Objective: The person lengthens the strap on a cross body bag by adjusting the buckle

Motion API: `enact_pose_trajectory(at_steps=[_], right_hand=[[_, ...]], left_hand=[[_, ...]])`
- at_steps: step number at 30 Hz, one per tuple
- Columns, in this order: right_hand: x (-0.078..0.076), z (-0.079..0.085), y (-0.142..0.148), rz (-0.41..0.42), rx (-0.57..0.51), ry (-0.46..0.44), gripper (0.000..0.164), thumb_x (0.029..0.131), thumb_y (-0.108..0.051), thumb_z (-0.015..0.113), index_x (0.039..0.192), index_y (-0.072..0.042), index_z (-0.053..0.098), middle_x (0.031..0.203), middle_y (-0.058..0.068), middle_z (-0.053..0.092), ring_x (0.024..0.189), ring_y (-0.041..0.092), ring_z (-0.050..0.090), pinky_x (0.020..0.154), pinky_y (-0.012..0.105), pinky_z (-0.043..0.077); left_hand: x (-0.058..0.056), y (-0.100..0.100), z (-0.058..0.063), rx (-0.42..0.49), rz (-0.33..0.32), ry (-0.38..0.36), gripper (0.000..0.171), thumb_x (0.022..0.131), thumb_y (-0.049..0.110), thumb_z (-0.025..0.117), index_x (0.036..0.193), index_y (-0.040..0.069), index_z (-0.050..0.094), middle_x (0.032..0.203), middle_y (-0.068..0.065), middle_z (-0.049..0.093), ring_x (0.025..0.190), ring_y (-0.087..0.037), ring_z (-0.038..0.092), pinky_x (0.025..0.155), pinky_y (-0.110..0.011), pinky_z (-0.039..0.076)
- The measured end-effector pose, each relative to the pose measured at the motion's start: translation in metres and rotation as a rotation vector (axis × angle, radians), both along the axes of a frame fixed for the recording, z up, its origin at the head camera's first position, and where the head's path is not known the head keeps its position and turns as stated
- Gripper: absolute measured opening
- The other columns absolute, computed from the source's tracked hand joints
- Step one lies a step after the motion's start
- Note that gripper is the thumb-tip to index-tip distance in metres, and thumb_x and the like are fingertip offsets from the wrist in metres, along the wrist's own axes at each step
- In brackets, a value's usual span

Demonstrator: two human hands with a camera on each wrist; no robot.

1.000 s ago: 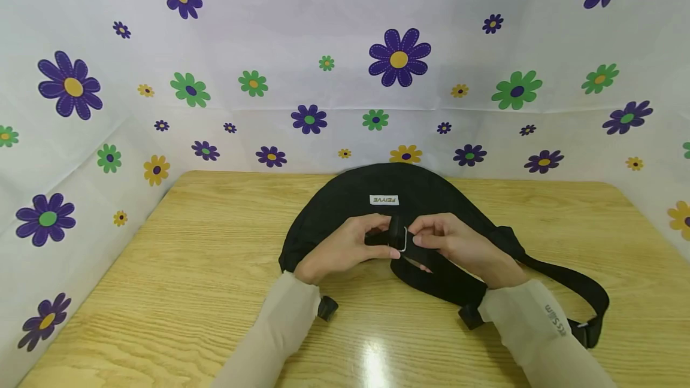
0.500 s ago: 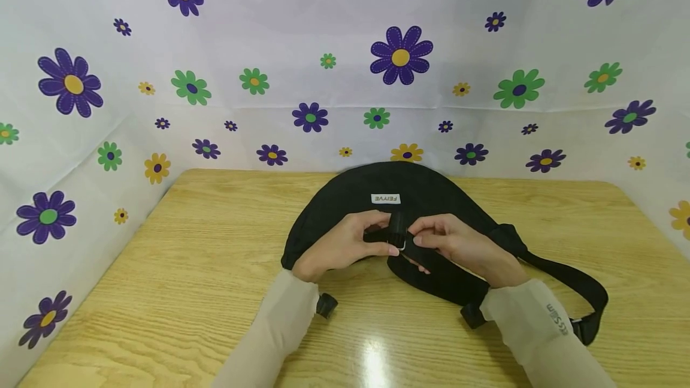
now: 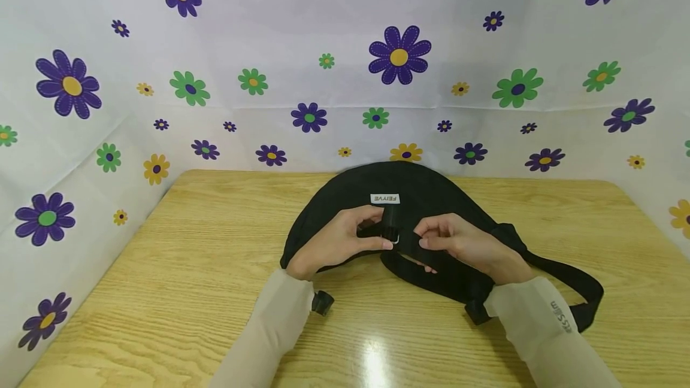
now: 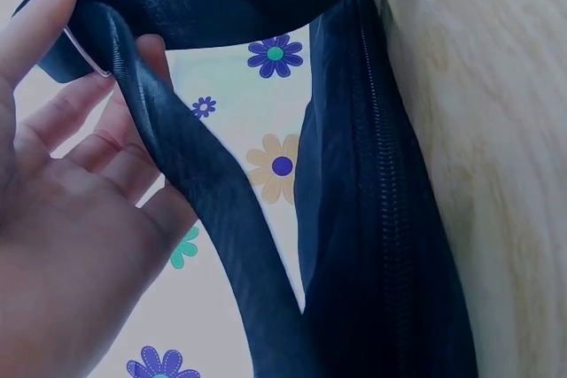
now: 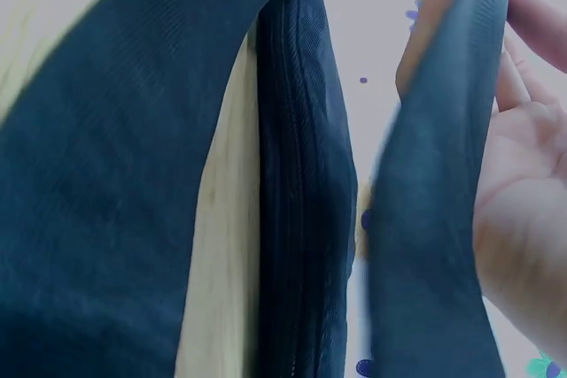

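Note:
A black waist bag [image 3: 426, 187] with a white label [image 3: 385, 199] lies on the table. Above its near side, my left hand [image 3: 342, 237] grips a strap adjuster [image 3: 390, 223] with a metal bar, thumb and fingers on either side. My right hand [image 3: 466, 245] pinches the black strap [image 5: 434, 219] to the right of the adjuster. In the left wrist view the webbing strap [image 4: 213, 183] loops through the metal piece at the fingers, beside the zipped bag side [image 4: 381, 201]. The right wrist view shows the right hand [image 5: 532, 165] behind the strap.
A buckle end [image 3: 322, 303] lies by the left sleeve, and another black buckle [image 3: 477, 311] lies by the right sleeve. A strap loop [image 3: 590, 286] curves out at the right over the wooden table [image 3: 162, 268]. Behind hangs a flowered cloth [image 3: 345, 29].
My left hand and the adjuster have shifted slightly left, tilting the adjuster. The gap to the right hand has widened. The strap loop at the right has drawn in a little.

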State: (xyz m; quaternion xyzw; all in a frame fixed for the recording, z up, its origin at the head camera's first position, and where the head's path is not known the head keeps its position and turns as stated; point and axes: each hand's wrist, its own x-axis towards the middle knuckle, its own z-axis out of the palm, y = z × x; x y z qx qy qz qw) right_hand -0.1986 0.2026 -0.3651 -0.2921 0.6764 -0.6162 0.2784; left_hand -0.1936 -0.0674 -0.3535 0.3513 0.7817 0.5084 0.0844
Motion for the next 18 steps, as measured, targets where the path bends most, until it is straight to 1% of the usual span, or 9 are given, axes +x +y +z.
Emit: enact_pose_trajectory(at_steps=[4,6,9,11,15,18], right_hand=[[0.002,0.002,-0.004,-0.047,0.012,0.026,0.014,0.101,0.003,0.051,0.105,0.015,0.056,0.079,0.003,0.068,0.066,0.017,0.064,0.068,0.030,0.055],[0.003,0.003,-0.006,-0.059,0.007,0.025,0.013,0.101,0.004,0.051,0.105,0.015,0.056,0.080,0.003,0.068,0.065,0.017,0.064,0.067,0.030,0.055],[0.005,0.004,-0.010,-0.063,-0.021,0.011,0.010,0.100,0.006,0.050,0.104,0.011,0.058,0.082,0.004,0.069,0.063,0.017,0.063,0.065,0.032,0.057],[0.005,0.005,-0.012,-0.063,-0.028,0.012,0.010,0.100,0.006,0.049,0.102,0.012,0.056,0.083,0.006,0.069,0.063,0.017,0.064,0.065,0.032,0.057],[0.007,0.007,-0.015,-0.066,-0.032,0.020,0.011,0.100,0.006,0.047,0.098,0.015,0.053,0.081,0.007,0.068,0.065,0.019,0.065,0.065,0.031,0.056],[0.007,0.007,-0.015,-0.073,-0.024,0.004,0.011,0.101,0.006,0.047,0.098,0.012,0.055,0.080,0.006,0.068,0.067,0.019,0.066,0.067,0.031,0.056]], left_hand=[[0.000,0.002,-0.002,-0.029,0.012,0.008,0.040,0.093,0.011,0.076,0.130,-0.001,0.063,0.116,-0.009,0.066,0.104,-0.017,0.058,0.095,-0.030,0.047],[0.001,0.004,-0.003,-0.041,0.013,0.011,0.041,0.093,0.011,0.076,0.129,-0.002,0.063,0.117,-0.010,0.065,0.105,-0.017,0.058,0.095,-0.029,0.046],[0.003,0.008,-0.004,-0.045,0.003,0.014,0.039,0.092,0.012,0.077,0.126,-0.002,0.063,0.113,-0.008,0.065,0.100,-0.015,0.057,0.091,-0.027,0.047],[0.004,0.011,-0.005,-0.049,-0.004,0.008,0.038,0.092,0.012,0.077,0.125,-0.001,0.064,0.111,-0.006,0.066,0.099,-0.013,0.056,0.089,-0.026,0.046],[0.005,0.015,-0.005,-0.040,-0.020,0.002,0.033,0.091,0.011,0.078,0.120,0.001,0.065,0.105,-0.003,0.067,0.093,-0.011,0.056,0.084,-0.026,0.045],[0.005,0.014,-0.004,-0.033,-0.026,0.005,0.034,0.091,0.010,0.078,0.122,0.001,0.066,0.106,-0.003,0.068,0.095,-0.011,0.058,0.086,-0.025,0.046]])
